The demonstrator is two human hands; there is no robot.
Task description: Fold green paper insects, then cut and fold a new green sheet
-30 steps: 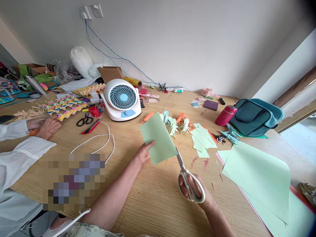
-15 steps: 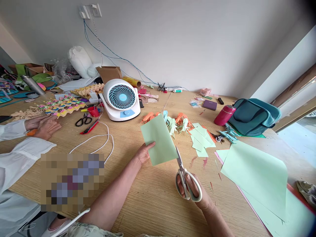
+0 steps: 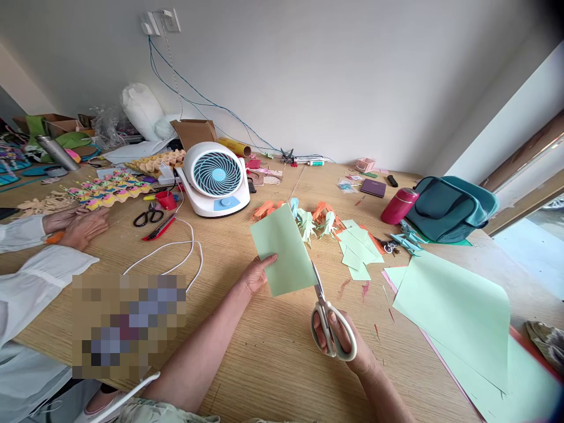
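A pale green sheet of paper (image 3: 284,249) is pinched at its left edge by my left hand (image 3: 258,275), thumb on top, tilted above the table. My right hand (image 3: 341,338) has its fingers through the handles of white-handled scissors (image 3: 323,308). The blades point up and away from me, their tips beside the sheet's right lower edge. Just behind the sheet lie green paper cut-outs (image 3: 307,224) and orange paper cut-outs (image 3: 325,210). Smaller green paper pieces (image 3: 359,247) are spread to the right of them.
A white fan (image 3: 217,179) stands at the back left, its white cable looping forward. Black scissors (image 3: 148,216) and a red cutter (image 3: 159,227) lie left. Large green sheets (image 3: 458,317), a pink bottle (image 3: 400,205) and a teal bag (image 3: 453,208) are right. A co-worker's hands (image 3: 81,226) rest far left.
My right hand and the scissors have shifted very slightly left. The green sheet and my left hand stay almost where they were.
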